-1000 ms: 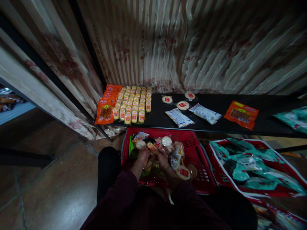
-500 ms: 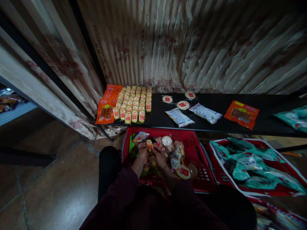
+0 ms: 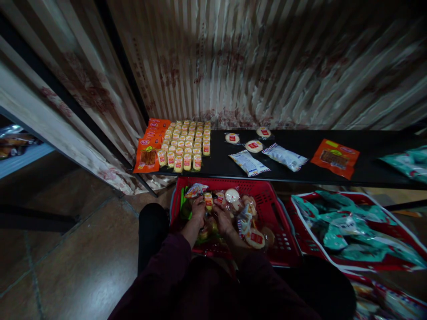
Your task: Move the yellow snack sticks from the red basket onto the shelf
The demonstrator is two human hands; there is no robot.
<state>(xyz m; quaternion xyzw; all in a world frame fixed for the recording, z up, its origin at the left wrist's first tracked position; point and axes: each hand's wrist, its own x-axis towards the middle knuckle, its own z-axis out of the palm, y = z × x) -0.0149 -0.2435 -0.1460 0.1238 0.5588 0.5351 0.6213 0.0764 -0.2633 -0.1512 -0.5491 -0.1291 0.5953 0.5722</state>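
Note:
Both of my hands are down inside a red plastic basket (image 3: 267, 195). Between them stands a small wrapped cake (image 3: 208, 201), yellowish with a printed label. The fingers of my left hand (image 3: 198, 213) close on its left side, and those of my right hand (image 3: 223, 218) on its right side; the fingertips are partly hidden. Around them in the basket lie a round white wrapped cake (image 3: 232, 195), another round one with a red label (image 3: 255, 238), a striped-edge packet (image 3: 196, 190) and other wrapped snacks.
Behind the basket runs a black shelf (image 3: 287, 140). It bears rows of small wrapped cakes (image 3: 187, 142), orange packets (image 3: 148, 153), round cakes and white packets (image 3: 249, 163). A second basket (image 3: 360, 266) with teal packets (image 3: 347, 226) stands at right. A curtain (image 3: 233, 66) hangs behind.
The small wrapped cake between my hands is a little more upright and shows more of its front. My hands have barely moved; the shelf is unchanged.

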